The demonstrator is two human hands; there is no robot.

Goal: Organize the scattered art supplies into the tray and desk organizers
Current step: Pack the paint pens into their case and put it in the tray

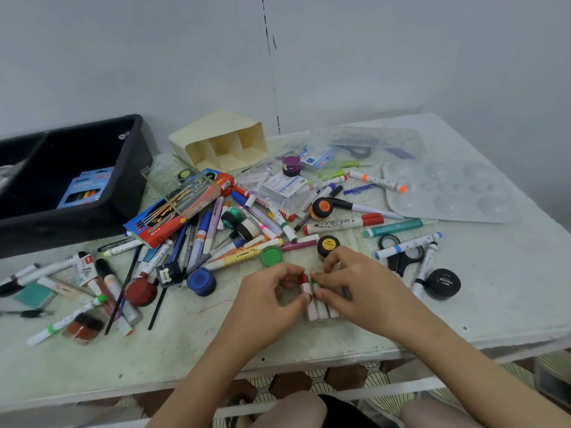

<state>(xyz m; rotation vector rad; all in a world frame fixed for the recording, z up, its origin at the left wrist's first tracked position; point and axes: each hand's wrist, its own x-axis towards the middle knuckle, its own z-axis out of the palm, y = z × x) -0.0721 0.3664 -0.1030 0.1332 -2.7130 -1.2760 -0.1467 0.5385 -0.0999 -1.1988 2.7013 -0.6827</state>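
Observation:
Near the table's front edge lies a small bundle of white markers (pixel 321 308), side by side, with red and green caps. My left hand (pixel 272 291) pinches the red-capped marker at the left of the bundle. My right hand (pixel 355 282) grips the bundle from the right, fingers curled over the green-capped end. A black tray (pixel 129 180) stands at the back left with a blue pencil pack (pixel 85 186) inside. A cream desk organizer (pixel 222 140) lies on its side behind the pile. Markers, pens and paint pots are scattered across the table.
Round the hands lie a green paint pot (pixel 271 256), a yellow-lidded pot (pixel 328 245), a blue pot (pixel 201 281), a black pot (pixel 442 284) and scissors (pixel 401 254). A clear palette (pixel 448 193) lies at the back right, a red brush box (pixel 179 211) by the tray.

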